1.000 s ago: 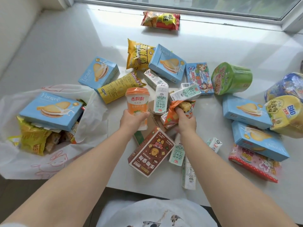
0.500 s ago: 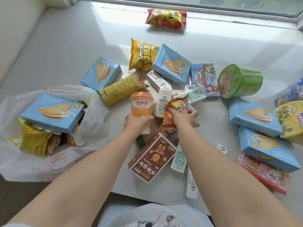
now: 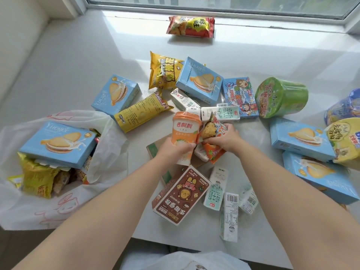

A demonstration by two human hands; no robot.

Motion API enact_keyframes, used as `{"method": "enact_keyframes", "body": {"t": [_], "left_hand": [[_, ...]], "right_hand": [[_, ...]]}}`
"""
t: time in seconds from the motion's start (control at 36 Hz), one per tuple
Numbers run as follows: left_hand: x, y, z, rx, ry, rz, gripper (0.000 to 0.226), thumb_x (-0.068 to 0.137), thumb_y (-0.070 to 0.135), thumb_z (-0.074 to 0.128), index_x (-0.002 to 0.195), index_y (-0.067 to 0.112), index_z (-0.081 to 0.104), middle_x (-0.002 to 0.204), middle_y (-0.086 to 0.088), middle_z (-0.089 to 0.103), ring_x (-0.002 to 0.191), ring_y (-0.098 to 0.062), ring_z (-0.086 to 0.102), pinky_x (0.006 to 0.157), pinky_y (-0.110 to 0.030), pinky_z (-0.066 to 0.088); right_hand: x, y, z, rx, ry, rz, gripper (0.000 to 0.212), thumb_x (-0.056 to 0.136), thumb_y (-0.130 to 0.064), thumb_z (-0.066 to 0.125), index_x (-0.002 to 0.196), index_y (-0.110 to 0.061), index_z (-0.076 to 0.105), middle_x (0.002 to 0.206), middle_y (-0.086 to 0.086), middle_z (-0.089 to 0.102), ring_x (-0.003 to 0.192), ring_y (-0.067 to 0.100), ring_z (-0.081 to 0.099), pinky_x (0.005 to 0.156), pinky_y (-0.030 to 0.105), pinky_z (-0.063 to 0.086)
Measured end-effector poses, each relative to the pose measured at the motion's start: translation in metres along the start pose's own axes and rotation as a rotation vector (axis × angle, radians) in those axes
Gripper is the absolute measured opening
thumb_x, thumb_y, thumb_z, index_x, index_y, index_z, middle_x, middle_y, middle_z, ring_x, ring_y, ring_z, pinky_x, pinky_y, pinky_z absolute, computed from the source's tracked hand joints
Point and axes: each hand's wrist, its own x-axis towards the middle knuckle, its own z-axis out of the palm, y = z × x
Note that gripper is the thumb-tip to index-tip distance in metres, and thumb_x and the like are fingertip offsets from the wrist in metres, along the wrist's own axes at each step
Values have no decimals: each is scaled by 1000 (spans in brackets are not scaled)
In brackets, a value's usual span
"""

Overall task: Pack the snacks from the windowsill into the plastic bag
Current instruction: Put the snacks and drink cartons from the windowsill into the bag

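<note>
Cup [image 3: 186, 131] "香飘飘" raised higher than before.

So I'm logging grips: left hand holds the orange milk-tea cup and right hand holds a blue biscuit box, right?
Not quite. In the head view the left hand does hold the orange milk-tea cup, but the right hand grips an orange snack packet, not a blue biscuit box.
</note>
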Motion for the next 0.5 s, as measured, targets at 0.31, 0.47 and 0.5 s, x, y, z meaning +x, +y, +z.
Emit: {"method": "enact_keyframes", "body": {"t": [0.31,0.47,0.5], "left_hand": [[-1,-1,12,-325,-121,-61,14,90,20,59,103,24,56,101,-4,69,94,-25,66,91,-43,51],[0,-3,14,-485,-75,-93,37,86,23,64,121,19,51,105,-7,70,92,-26,68,86,-45,54],[0,-4,14,-502,-60,-103,43,85,24,65,124,19,49,106,-7,70,93,-27,69,87,-48,54]], "right_hand": [[-22,22,33,613,62,-97,57,66,-19,82,115,-14,52,107,8,65,94,22,64,77,32,53],[-31,21,38,927,-23,-2,33,72,-14,76,102,-15,62,83,4,73,74,17,70,66,30,54],[-32,19,35,934,-60,14,20,78,-12,71,97,-15,63,76,1,74,67,14,70,60,27,53]]}}
